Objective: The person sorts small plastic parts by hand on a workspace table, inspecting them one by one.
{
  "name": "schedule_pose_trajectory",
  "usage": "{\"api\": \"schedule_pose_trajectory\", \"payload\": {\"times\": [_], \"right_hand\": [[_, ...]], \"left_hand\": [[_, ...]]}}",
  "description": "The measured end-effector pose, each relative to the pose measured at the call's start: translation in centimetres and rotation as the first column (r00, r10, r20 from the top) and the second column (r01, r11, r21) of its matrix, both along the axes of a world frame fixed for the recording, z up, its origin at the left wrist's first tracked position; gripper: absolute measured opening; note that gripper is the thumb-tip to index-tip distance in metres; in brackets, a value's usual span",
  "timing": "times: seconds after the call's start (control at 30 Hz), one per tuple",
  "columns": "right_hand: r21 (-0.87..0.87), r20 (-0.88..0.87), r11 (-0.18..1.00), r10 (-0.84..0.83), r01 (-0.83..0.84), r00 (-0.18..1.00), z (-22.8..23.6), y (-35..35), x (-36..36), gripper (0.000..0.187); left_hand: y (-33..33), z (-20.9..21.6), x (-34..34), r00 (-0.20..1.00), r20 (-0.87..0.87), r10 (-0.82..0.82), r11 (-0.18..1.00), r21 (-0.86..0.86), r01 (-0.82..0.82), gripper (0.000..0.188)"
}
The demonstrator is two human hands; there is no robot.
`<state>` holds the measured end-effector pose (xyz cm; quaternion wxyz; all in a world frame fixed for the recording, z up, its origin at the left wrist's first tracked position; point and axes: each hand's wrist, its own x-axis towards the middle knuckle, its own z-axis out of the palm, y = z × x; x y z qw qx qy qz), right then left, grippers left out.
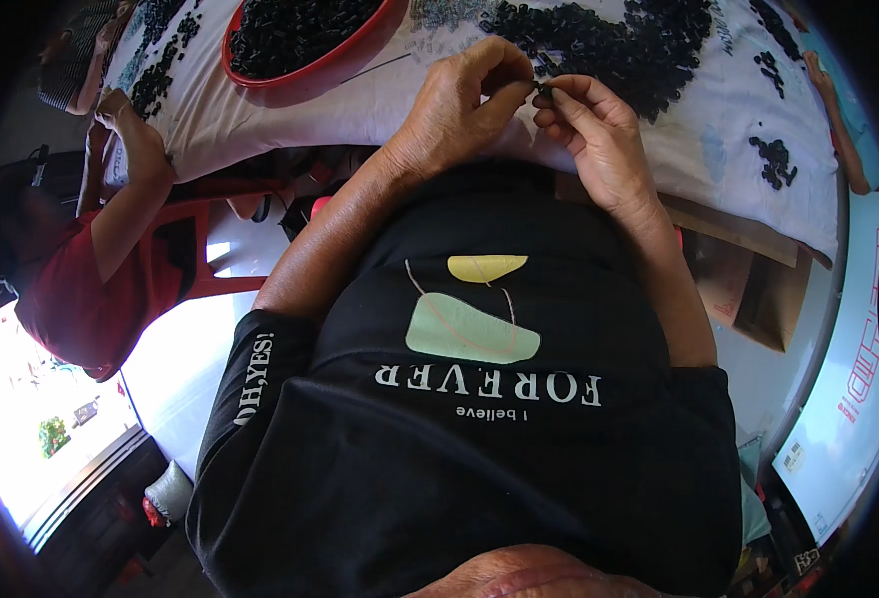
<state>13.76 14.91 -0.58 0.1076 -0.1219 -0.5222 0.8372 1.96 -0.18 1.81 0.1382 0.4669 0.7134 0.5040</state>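
Observation:
Over the near edge of a cloth-covered table [360, 125], my left hand [464, 95] and my right hand [599, 130] meet fingertip to fingertip. Between them is a small black part [543, 91], pinched by the fingers of both; its exact kind is too small to make out. Just beyond my hands spreads a large heap of small black pieces [619, 55]. To the left stands a red basin [235, 62] filled with similar black pieces. A thin dark rod [378, 67] lies on the cloth between the basin and my left hand.
A person in a red top [91, 269] sits at the left, an arm at the table. Another person's arm [840, 130] reaches in at the far right. Smaller clusters of black pieces [774, 162] lie on the right. Cardboard boxes [743, 269] stand under the table.

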Motion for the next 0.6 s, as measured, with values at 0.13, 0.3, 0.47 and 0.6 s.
{"api": "schedule_pose_trajectory", "payload": {"times": [0.13,0.3,0.47,0.6], "right_hand": [[-0.098,-0.023,0.994,0.050,-0.052,0.999,-0.34,0.33,-0.02,0.016],[-0.137,-0.023,0.988,0.068,-0.071,0.997,-0.60,0.63,-0.08,0.016],[-0.148,-0.014,0.986,0.080,-0.081,0.997,-0.58,0.73,-0.16,0.016],[-0.152,-0.028,0.985,0.080,-0.083,0.996,-0.53,0.71,-0.06,0.015]], "left_hand": [[0.13,-0.45,-0.19,0.986,-0.166,-0.014,0.995,0.091,0.030,0.015],[0.38,-0.37,-0.32,0.924,-0.383,0.010,0.992,0.120,0.039,0.014],[0.39,-0.21,-0.09,0.898,-0.439,0.035,0.991,0.133,0.026,0.014],[0.28,0.01,0.18,0.913,-0.407,0.019,0.994,0.105,0.026,0.013]]}}
